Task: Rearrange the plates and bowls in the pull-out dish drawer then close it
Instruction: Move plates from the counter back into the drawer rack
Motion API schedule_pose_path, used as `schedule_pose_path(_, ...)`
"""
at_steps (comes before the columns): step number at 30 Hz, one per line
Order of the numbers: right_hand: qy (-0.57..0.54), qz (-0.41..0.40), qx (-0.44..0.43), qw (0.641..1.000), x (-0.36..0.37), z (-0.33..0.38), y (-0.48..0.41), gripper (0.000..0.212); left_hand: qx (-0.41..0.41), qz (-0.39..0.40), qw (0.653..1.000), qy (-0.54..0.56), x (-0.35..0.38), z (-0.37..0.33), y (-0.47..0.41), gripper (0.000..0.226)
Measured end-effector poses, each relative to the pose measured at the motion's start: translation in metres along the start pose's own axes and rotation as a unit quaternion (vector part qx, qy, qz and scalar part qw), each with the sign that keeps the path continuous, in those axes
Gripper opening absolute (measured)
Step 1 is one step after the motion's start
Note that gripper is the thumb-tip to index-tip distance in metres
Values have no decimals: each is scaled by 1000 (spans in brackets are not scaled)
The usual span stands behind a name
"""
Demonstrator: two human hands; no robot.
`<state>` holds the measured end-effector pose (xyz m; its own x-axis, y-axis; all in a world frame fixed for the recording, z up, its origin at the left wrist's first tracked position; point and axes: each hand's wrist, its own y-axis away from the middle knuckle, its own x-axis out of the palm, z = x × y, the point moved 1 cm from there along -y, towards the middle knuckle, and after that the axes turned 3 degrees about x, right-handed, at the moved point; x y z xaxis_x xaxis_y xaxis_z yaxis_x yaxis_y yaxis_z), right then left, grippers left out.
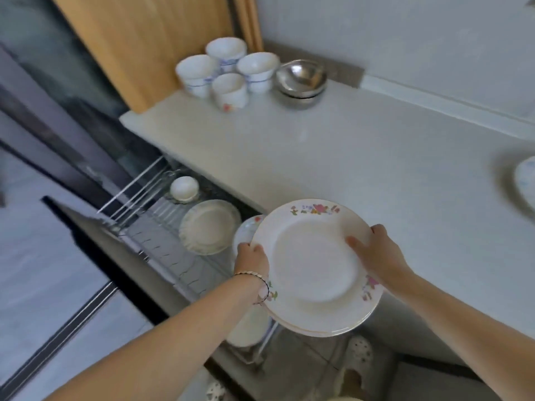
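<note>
A small stack of white plates with flower patterns (314,267) hangs in the air above the open pull-out dish drawer (173,253) and the counter's edge. My left hand (251,257) grips the stack's left rim, and my right hand (373,250) grips its right rim. In the wire drawer lie a scalloped cream plate (209,225), a small white bowl (184,188) on a glass dish, and another plate (246,230) partly hidden under the stack. A further white dish (246,328) shows below the stack.
On the pale counter (347,157) at the back stand several white bowls (228,72) and stacked steel bowls (301,79). A plate's edge (525,180) shows at the far right. My slippered feet (357,354) are on the floor below.
</note>
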<state>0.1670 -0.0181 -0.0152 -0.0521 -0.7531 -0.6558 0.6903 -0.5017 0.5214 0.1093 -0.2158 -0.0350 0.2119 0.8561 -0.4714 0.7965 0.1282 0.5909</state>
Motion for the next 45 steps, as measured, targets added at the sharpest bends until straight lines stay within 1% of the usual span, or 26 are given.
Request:
schedule_pose_path(3,9,10,0,1000,73,43,23,41,-16,-4,999,37,-73,39,-30,11)
schedule_pose_path(8,24,31,21,999,158,94,41,54,-39,11,998,-52,-160,83,-78,29)
schedule_pose_path(10,36,46,37,998,183,108,41,49,-36,15,996,-80,-181,90,-100,33)
schedule_pose_path(14,27,82,67,994,224,122,22,34,-26,12,990,-136,-205,90,-149,32)
schedule_pose_path(18,21,88,82,993,253,131,-7,36,-12,18,984,-176,-210,81,-197,29)
schedule_pose_path(21,32,84,76,993,270,141,-38,37,-3,48,976,-212,-207,76,-234,26)
schedule_pose_path(25,46,93,82,991,293,157,-77,35,-24,50,973,-225,-196,84,-287,29)
schedule_pose_path(29,60,101,109,987,324,167,-116,36,-40,59,962,-262,-183,97,-341,21)
schedule_pose_path(34,66,102,134,983,367,174,-170,33,-36,63,957,-280,-166,111,-413,31)
schedule_pose_path(39,96,80,188,974,397,181,-213,35,-10,74,948,-308,-147,114,-464,33)
schedule_pose_path(43,162,66,258,950,408,179,-234,50,-4,101,941,-322,-133,116,-477,31)
schedule_pose_path(45,167,62,269,946,408,176,-240,46,-8,120,939,-323,-126,119,-477,32)
